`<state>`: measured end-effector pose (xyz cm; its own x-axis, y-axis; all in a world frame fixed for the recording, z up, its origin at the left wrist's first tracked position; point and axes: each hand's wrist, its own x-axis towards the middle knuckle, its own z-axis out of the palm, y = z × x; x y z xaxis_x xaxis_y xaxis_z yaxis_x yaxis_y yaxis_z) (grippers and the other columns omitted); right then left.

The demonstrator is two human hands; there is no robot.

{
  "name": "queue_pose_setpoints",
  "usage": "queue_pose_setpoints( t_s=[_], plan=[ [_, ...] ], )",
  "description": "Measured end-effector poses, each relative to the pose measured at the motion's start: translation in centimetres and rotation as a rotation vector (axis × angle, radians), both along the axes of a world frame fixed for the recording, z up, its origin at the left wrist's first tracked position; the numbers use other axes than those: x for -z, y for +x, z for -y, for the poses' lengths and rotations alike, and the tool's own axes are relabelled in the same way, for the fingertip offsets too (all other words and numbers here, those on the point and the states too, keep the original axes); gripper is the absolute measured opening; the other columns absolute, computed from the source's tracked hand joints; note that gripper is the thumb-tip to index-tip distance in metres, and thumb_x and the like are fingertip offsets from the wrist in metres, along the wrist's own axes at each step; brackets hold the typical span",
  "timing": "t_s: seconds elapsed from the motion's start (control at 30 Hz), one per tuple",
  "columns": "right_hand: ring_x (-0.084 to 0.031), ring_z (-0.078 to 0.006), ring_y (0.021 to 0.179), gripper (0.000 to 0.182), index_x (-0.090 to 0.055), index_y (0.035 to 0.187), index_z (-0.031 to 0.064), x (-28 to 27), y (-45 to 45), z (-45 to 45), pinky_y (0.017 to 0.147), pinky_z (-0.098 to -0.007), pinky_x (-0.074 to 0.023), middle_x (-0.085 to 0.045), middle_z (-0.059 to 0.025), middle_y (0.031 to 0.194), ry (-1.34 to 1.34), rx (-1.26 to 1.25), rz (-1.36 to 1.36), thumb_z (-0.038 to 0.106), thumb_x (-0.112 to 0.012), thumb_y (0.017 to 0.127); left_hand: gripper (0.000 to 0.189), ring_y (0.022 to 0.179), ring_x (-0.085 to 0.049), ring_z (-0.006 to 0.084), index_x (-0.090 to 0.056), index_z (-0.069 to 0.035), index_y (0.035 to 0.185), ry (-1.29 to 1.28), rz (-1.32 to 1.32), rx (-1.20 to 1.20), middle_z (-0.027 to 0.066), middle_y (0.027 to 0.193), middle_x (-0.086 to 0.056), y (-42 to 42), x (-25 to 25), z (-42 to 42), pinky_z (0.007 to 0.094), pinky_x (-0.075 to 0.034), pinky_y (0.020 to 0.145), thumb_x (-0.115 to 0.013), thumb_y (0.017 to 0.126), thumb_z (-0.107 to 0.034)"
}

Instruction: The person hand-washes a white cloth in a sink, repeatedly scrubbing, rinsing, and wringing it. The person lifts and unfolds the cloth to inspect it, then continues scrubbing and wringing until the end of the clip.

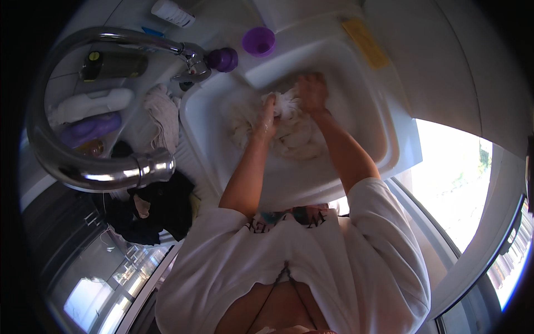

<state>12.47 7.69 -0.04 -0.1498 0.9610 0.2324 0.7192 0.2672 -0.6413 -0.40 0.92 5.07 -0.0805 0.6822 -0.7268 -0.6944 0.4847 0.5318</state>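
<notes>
A deep white sink basin (371, 137) lies before me with cloudy water in it. My left hand (269, 117) grips a bunched piece of wet white cloth (285, 104) near the middle of the basin. At the other side of that cloth is my right hand (312, 92), slightly blurred, its fingers curled; the cloth reaches up to it, and whether the fingers close on it is hard to see. Beneath and around my left hand, more cream-white fabric (298, 140) lies soaked in the water.
A chrome faucet (91, 171) arches at the left. Beside the basin are a purple cup (258, 41), a yellow cloth (366, 44), a grey cloth (160, 117), black clothing (167, 208), a white bottle (173, 13), a purple bottle (91, 128) and a dark bottle (114, 66).
</notes>
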Motion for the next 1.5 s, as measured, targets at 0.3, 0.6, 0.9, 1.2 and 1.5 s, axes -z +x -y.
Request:
queue_pose_setpoints(
  t_s=[0.3, 0.6, 0.9, 1.2, 1.5],
  plan=[
    [-0.046, -0.0295, 0.097, 0.022, -0.058, 0.09, 0.0092, 5.8, 1.4, 1.6, 0.081, -0.0417, -0.0367, -0.05, -0.0152, 0.105, -0.343, -0.767, 0.19, 0.024, -0.052, 0.076, 0.062, 0.104, -0.042, 0.0257, -0.026, -0.003, 0.126, -0.334, -0.539, 0.212, 0.0135, 0.115, -0.042, -0.7, 3.0, 0.2, 0.0345, -0.039, 0.084, -0.056, 0.074, -0.017],
    [-0.042, -0.0357, 0.105, 0.041, -0.053, 0.103, 0.002, -2.1, -4.1, 3.7, 0.086, -0.0445, -0.0348, -0.046, -0.0217, 0.113, -0.662, -0.141, -0.232, 0.023, -0.059, 0.068, 0.029, 0.088, -0.052, 0.0256, -0.051, -0.004, 0.099, 0.326, -0.189, 0.242, 0.0135, 0.1, -0.053, -4.7, 8.7, 1.7, 0.0387, -0.041, 0.077, -0.041, 0.079, -0.022],
    [-0.046, -0.0256, 0.089, 0.033, -0.058, 0.081, 0.01, -12.3, -6.2, 10.2, 0.068, -0.0414, -0.0327, -0.054, -0.0073, 0.086, 0.1, -0.409, -0.138, 0.029, -0.062, 0.054, 0.026, 0.087, -0.052, 0.0212, -0.051, -0.007, 0.098, 0.225, 0.563, 0.027, 0.01, 0.097, -0.053, -2.4, -0.8, 4.3, 0.0344, -0.043, 0.074, -0.044, 0.08, -0.024],
    [-0.052, -0.0339, 0.079, 0.023, -0.056, 0.075, 0.0067, -9.5, -4.4, 4.6, 0.07, -0.0427, -0.0399, -0.056, -0.0127, 0.086, -0.32, -0.169, -0.256, 0.023, -0.061, 0.059, 0.023, 0.086, -0.052, 0.0159, -0.05, -0.009, 0.097, 0.202, 0.226, -0.004, 0.0057, 0.095, -0.053, -0.6, 1.7, 1.4, 0.0302, -0.045, 0.071, -0.047, 0.082, -0.026],
    [-0.036, -0.041, 0.107, 0.043, -0.051, 0.099, 0.003, 1.4, -1.8, 0.7, 0.08, -0.0492, -0.0348, -0.042, -0.0216, 0.114, -0.248, 0.182, 0.266, 0.038, -0.054, 0.075, 0.05, 0.093, -0.049, 0.0253, -0.037, 0.001, 0.111, 0.04, -1.134, 0.118, 0.016, 0.101, -0.049, 0.4, 6.9, 0.7, 0.0339, -0.039, 0.08, -0.057, 0.073, -0.023]
  ],
)
